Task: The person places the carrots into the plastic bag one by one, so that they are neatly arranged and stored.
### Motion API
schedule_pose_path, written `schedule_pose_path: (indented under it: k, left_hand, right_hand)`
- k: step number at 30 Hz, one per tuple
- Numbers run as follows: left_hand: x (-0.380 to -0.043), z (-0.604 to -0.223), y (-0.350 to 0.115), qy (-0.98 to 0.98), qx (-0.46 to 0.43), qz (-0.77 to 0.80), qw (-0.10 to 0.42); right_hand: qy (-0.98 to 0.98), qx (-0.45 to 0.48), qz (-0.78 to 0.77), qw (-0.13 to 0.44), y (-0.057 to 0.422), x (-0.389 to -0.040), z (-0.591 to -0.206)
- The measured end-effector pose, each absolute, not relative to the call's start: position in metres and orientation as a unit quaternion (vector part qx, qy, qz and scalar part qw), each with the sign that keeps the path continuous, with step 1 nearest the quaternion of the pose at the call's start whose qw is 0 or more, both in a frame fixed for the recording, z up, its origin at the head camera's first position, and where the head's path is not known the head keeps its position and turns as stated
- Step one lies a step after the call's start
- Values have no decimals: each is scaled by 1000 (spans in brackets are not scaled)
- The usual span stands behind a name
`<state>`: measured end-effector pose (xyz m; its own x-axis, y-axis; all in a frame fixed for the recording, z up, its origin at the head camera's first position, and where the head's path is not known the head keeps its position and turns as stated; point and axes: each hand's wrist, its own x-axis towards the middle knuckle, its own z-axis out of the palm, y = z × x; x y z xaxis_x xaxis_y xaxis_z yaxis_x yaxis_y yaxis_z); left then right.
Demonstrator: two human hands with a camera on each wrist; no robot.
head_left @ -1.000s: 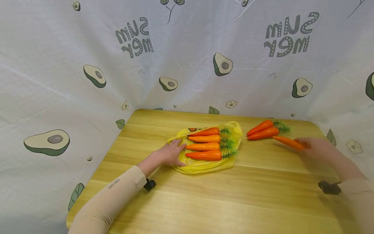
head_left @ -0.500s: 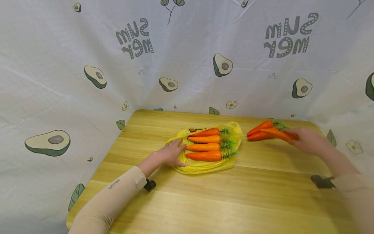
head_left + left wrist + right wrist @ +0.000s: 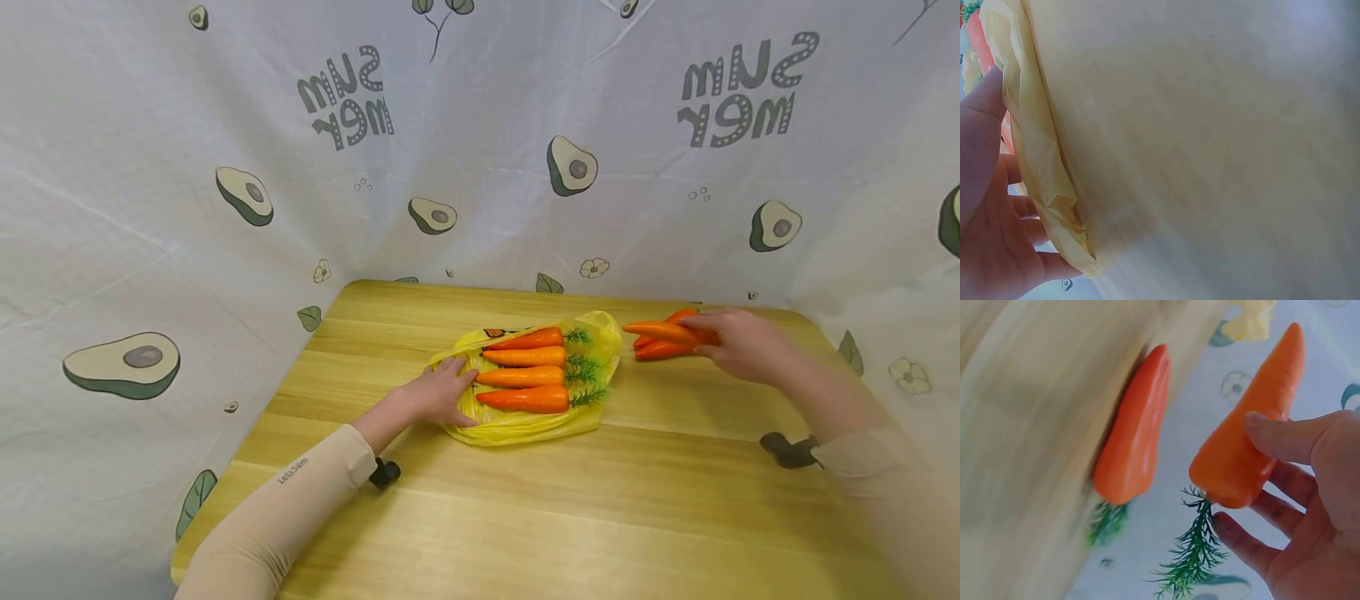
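My right hand (image 3: 738, 340) pinches a carrot (image 3: 1244, 437) between thumb and fingers, its feathery green top hanging below. In the head view the held carrot overlaps two red-orange carrots (image 3: 660, 352) lying on the table at the right; their tops are hidden there by the hand. My left hand (image 3: 444, 392) rests with spread fingers on the left end of a yellow plastic bag (image 3: 517, 432). Several carrots (image 3: 522, 399) lie in a row on the bag, tips toward the left hand and green tops to the right. In the left wrist view folded bag edge (image 3: 1041, 144) covers the fingertips.
The wooden table (image 3: 525, 508) has rounded corners. Behind and beside it hangs a white curtain (image 3: 480, 167) printed with avocados and letters. Black camera mounts (image 3: 385, 473) sit at both wrists, low over the wood.
My right hand has moved left with the carrot, from the table's right side to over the two red-orange carrots. The left hand, the bag and the row of carrots have not moved.
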<state>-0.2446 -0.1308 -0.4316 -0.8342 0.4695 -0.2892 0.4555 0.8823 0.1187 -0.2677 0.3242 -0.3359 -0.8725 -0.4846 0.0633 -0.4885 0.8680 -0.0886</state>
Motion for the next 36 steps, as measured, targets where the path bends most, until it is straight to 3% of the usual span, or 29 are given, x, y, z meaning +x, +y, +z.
schedule_pose_path:
  k: [36]
  left_hand:
    - [-247,-436,-129,959,237,23,155]
  right_hand:
    - [-947,320,30,13,199,-297,-351]
